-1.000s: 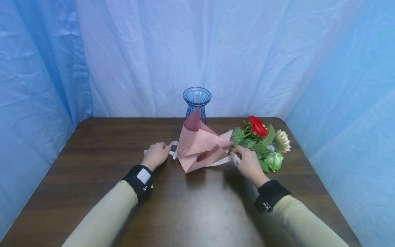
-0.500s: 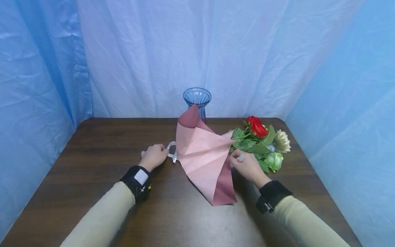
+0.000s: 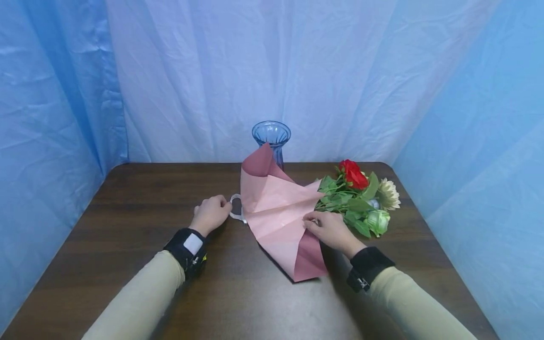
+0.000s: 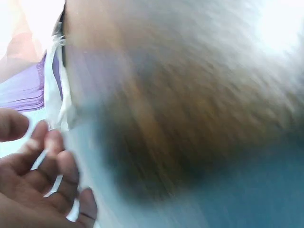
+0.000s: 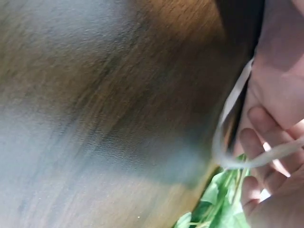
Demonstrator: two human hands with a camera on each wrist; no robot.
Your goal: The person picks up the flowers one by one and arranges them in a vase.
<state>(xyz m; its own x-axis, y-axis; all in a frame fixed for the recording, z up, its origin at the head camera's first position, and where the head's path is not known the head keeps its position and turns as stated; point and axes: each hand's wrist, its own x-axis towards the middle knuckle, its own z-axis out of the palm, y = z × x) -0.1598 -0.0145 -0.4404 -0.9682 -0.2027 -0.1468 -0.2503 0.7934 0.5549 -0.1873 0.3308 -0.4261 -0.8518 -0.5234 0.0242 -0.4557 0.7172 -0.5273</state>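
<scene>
Pink wrapping paper (image 3: 278, 203), folded with a darker rose inner side, lies mid-table around the stems of a flower bunch. Out of its right end come a red rose (image 3: 353, 174), a cream flower (image 3: 388, 194), a pale green bloom (image 3: 378, 222) and green leaves (image 3: 340, 198). My left hand (image 3: 210, 215) touches a loop of white ribbon (image 4: 61, 99) at the paper's left end; its thumb is apart from its loosely curled fingers. My right hand (image 3: 331, 231) is over the paper's right part, its curled fingers holding white ribbon (image 5: 232, 99). Its fingertips are partly hidden.
A blue glass vase (image 3: 272, 134) stands behind the paper, its lower part hidden. The dark wooden table (image 3: 148, 189) ends at a back edge before pale blue curtains (image 3: 191, 85), which also hang on both sides.
The paper's near flap has unfolded toward me. My right hand has moved left onto the paper with the ribbon. My left hand has shifted slightly left; the flowers lie as before.
</scene>
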